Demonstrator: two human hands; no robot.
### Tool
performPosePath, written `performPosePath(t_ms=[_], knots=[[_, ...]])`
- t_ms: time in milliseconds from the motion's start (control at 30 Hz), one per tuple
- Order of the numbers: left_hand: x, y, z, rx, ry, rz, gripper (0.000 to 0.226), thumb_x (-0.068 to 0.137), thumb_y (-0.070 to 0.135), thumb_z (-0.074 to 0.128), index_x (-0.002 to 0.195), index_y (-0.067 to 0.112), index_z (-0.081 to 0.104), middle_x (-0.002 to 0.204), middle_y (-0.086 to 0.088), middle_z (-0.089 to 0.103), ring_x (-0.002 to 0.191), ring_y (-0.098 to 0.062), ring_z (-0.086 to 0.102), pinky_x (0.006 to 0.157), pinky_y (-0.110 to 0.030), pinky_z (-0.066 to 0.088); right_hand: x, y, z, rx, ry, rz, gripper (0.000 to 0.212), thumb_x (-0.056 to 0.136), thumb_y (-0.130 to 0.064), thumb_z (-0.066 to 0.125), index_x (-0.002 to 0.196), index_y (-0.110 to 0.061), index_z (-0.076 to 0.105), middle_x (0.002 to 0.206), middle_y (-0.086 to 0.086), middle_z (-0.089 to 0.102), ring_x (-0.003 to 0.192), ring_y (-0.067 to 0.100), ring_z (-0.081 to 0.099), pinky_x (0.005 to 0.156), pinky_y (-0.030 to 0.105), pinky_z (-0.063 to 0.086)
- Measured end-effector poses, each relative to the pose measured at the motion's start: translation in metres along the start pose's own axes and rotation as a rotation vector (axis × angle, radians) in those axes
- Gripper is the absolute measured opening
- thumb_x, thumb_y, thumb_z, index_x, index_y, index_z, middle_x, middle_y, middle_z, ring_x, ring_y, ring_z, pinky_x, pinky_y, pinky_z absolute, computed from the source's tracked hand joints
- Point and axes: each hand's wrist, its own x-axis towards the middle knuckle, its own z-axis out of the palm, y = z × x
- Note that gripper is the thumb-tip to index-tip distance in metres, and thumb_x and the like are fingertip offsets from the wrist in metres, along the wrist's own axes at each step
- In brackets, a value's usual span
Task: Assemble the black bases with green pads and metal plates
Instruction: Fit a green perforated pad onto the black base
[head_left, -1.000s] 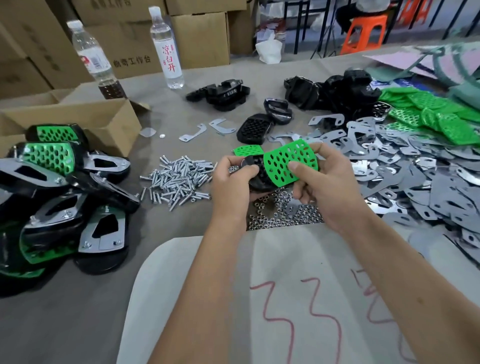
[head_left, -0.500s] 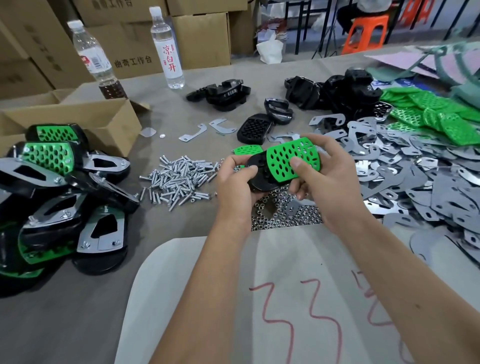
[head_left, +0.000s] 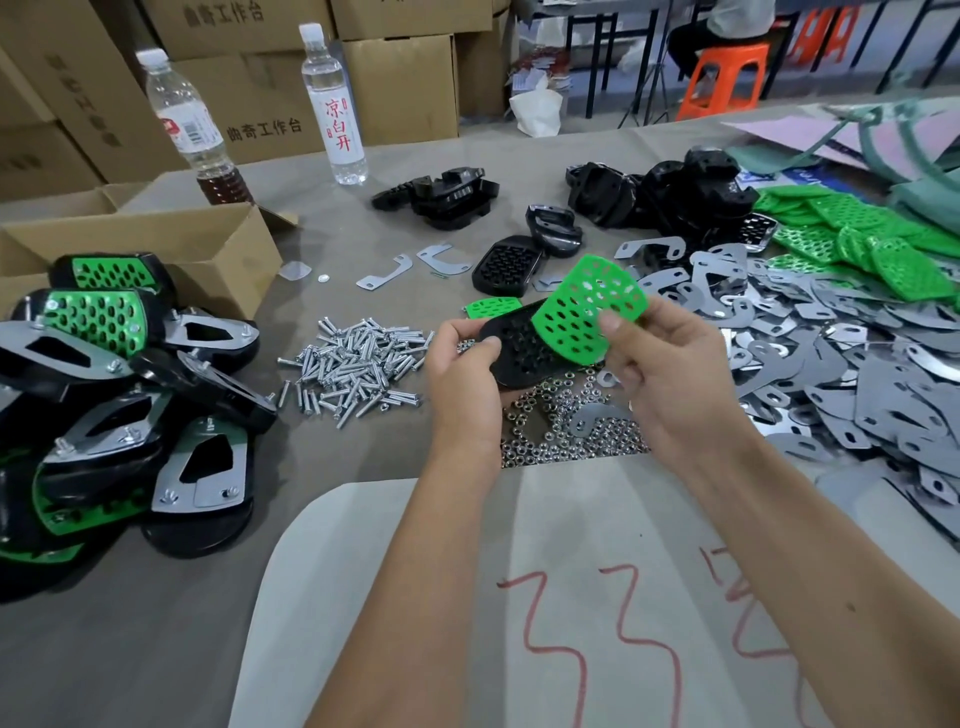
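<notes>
1. A black base (head_left: 519, 353) was held above the table, over a heap of nuts (head_left: 566, 431), and was gripped at its near left edge by the left hand (head_left: 467, 374), thumb on top.
2. A green pad (head_left: 584, 306) was pinched at its near right edge by the right hand (head_left: 670, 384), thumb on the upper face; its near end lay against the base and its far end was tilted up, so it was not yet seated.
3. The pad was judged light, thin and bendable, since a curve was seen across it; the edges were judged the best place for a hold, so that the holes could be lined up with the studs of the base.
4. The base was judged stiff and smooth, hence somewhat slippery; a hold round its rim was thought safest.
5. Screws (head_left: 353, 364) were seen left of the hands, metal plates (head_left: 831, 364) right, finished assemblies (head_left: 104, 374) far left.
</notes>
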Motion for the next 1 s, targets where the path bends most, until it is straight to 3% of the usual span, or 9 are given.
performPosePath(t_ms=[100,200,300,400,633,700,800,867,1000], knots=[[0.004,-0.002,-0.001,0.042,0.024,0.004,0.022,0.096,-0.001,0.052,0.089,0.017,0.063,0.081,0.001,0.074,0.070,-0.015,0.071,0.074,-0.050,0.063,0.002,-0.006,-0.001,0.204,-0.059,0.029,0.020,0.102,-0.018,0.055,0.115,-0.013,0.069,0.103,0.006,0.075,0.089,0.020,0.072,0.069,0.030,0.059],[0.002,-0.002,0.001,0.083,0.028,0.019,0.026,0.097,0.004,0.057,0.085,0.023,0.070,0.100,-0.013,0.075,0.090,-0.031,0.073,0.081,-0.057,0.062,0.001,-0.008,-0.001,-0.118,-0.122,0.004,0.016,0.110,-0.022,0.048,0.118,-0.026,0.061,0.087,0.009,0.074,0.058,0.025,0.069,0.040,0.026,0.047],[0.002,-0.002,0.001,0.117,0.012,0.039,0.025,0.098,0.008,0.058,0.089,0.024,0.075,0.103,-0.013,0.077,0.092,-0.032,0.075,0.078,-0.054,0.064,-0.001,-0.005,0.000,-0.435,-0.155,0.000,0.021,0.098,-0.016,0.071,0.109,-0.034,0.068,0.077,0.005,0.076,0.053,0.021,0.067,0.038,0.027,0.047],[0.001,-0.003,-0.001,0.141,-0.008,0.047,0.022,0.098,0.008,0.058,0.094,0.020,0.076,0.102,-0.011,0.077,0.088,-0.028,0.075,0.071,-0.048,0.065,-0.002,-0.004,0.000,-0.510,-0.155,-0.042,0.027,0.092,-0.012,0.078,0.111,-0.031,0.075,0.091,0.000,0.080,0.081,0.019,0.078,0.061,0.036,0.064],[-0.001,-0.003,0.000,0.200,-0.015,0.086,0.020,0.098,0.007,0.059,0.097,0.017,0.076,0.106,-0.008,0.074,0.091,-0.025,0.069,0.082,-0.054,0.059,0.001,-0.004,0.002,-0.760,-0.232,-0.142,0.034,0.095,-0.013,0.074,0.121,-0.034,0.076,0.118,-0.017,0.074,0.114,0.001,0.065,0.102,0.033,0.054],[-0.002,-0.003,-0.001,0.211,-0.020,0.097,0.019,0.099,0.007,0.058,0.098,0.017,0.075,0.107,-0.009,0.074,0.095,-0.030,0.071,0.083,-0.055,0.059,0.001,-0.005,0.003,-0.761,-0.198,-0.129,0.033,0.094,-0.015,0.076,0.122,-0.032,0.076,0.115,-0.013,0.075,0.110,0.005,0.068,0.099,0.035,0.056],[-0.004,-0.003,0.000,0.239,-0.030,0.119,0.020,0.100,0.008,0.058,0.099,0.019,0.074,0.098,0.001,0.075,0.085,-0.016,0.071,0.073,-0.045,0.061,-0.001,-0.002,0.003,-0.779,-0.036,-0.152,0.030,0.085,-0.024,0.085,0.111,-0.031,0.070,0.087,-0.008,0.075,0.080,0.007,0.071,0.069,0.020,0.057],[-0.006,-0.004,0.001,0.262,-0.042,0.138,0.019,0.100,0.009,0.058,0.100,0.019,0.073,0.097,-0.001,0.074,0.088,-0.022,0.071,0.081,-0.053,0.062,-0.003,0.001,0.005,-0.767,0.051,-0.173,0.032,0.080,-0.028,0.089,0.099,-0.035,0.064,0.077,-0.007,0.073,0.067,0.007,0.068,0.056,0.018,0.052],[-0.009,-0.003,0.004,0.237,-0.042,0.145,0.018,0.101,0.007,0.057,0.098,0.017,0.071,0.104,-0.012,0.074,0.102,-0.041,0.069,0.087,-0.063,0.057,-0.002,0.003,0.003,-0.723,0.102,-0.169,0.031,0.078,-0.031,0.091,0.093,-0.035,0.065,0.082,-0.002,0.073,0.072,0.019,0.070,0.065,0.035,0.062]])
